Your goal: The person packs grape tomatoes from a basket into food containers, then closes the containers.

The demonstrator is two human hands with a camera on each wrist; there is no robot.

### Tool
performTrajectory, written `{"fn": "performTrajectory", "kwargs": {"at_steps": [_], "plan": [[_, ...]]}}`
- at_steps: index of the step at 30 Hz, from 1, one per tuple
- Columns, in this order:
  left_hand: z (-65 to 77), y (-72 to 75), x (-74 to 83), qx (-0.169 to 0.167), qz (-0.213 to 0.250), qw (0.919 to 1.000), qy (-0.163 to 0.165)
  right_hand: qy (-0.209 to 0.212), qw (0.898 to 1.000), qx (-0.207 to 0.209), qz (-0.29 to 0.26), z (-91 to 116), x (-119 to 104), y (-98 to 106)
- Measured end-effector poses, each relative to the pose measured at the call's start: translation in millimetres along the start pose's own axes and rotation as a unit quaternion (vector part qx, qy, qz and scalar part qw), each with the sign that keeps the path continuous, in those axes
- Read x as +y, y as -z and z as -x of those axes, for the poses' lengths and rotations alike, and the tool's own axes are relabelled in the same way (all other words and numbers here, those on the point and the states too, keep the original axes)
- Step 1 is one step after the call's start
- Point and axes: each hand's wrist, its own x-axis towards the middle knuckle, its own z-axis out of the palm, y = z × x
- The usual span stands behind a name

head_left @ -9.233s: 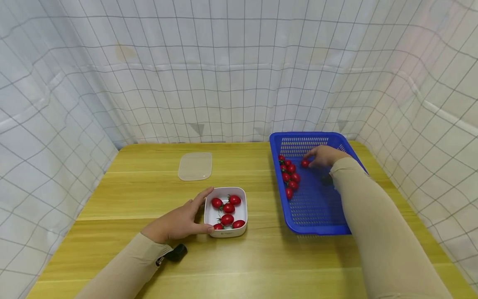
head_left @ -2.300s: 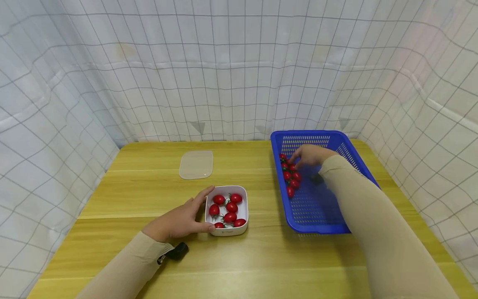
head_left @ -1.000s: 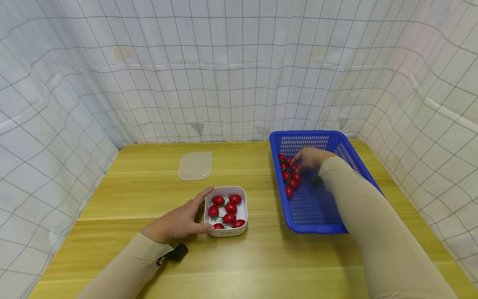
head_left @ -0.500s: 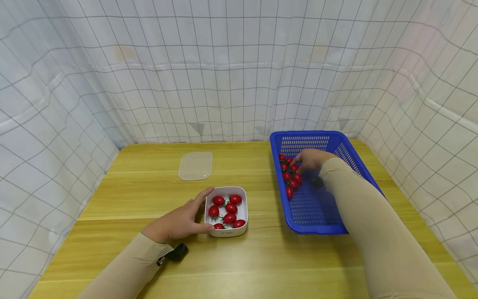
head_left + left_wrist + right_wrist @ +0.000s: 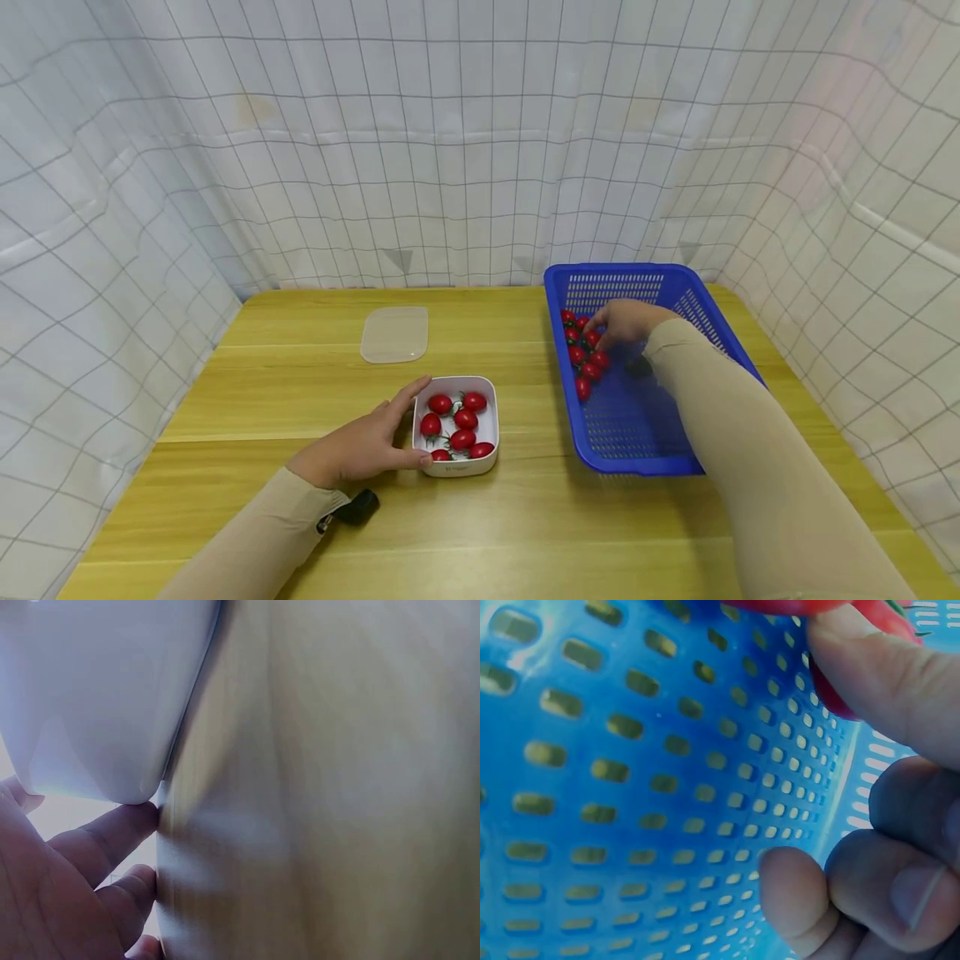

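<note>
A white square container (image 5: 459,469) holds several red cherry tomatoes (image 5: 467,418) with green stems. My left hand (image 5: 358,446) holds its left side, thumb at the front corner and a finger at the back corner. The left wrist view shows the fingers (image 5: 112,836) against the container's wall (image 5: 97,697). Inside the blue basket (image 5: 645,465), my right hand (image 5: 630,321) pinches a cherry tomato (image 5: 592,339) among others along the left wall. In the right wrist view the thumb (image 5: 900,682) presses on red fruit (image 5: 832,694), and the other fingers are curled in.
A translucent flat lid (image 5: 394,335) lies on the wooden table (image 5: 247,392) behind the container. The basket's raised rim surrounds my right hand. White grid-patterned curtains (image 5: 465,167) close off the back and both sides.
Since the oldest frame, one more tomato lies at the container's left side, and my right hand has shifted left to the cluster. Over the last second both hands have hardly moved.
</note>
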Motion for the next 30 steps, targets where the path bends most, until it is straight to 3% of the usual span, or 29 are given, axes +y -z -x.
{"fn": "performTrajectory", "kwargs": {"at_steps": [14,23,30], "plan": [[2.0,-0.2,3.1,0.000,-0.005,0.9999,0.009,-0.027,1.000,-0.004,-0.006,10.5,-8.4,9.4],[1.6,-0.6,2.7,-0.002,-0.004,1.0000,0.006,-0.027,0.999,0.026,0.002,15.1,-10.2,17.7],[1.6,1.4,2.9,-0.004,-0.006,0.9999,0.009,0.008,0.998,0.050,0.025,23.9,-22.3,36.1]]}}
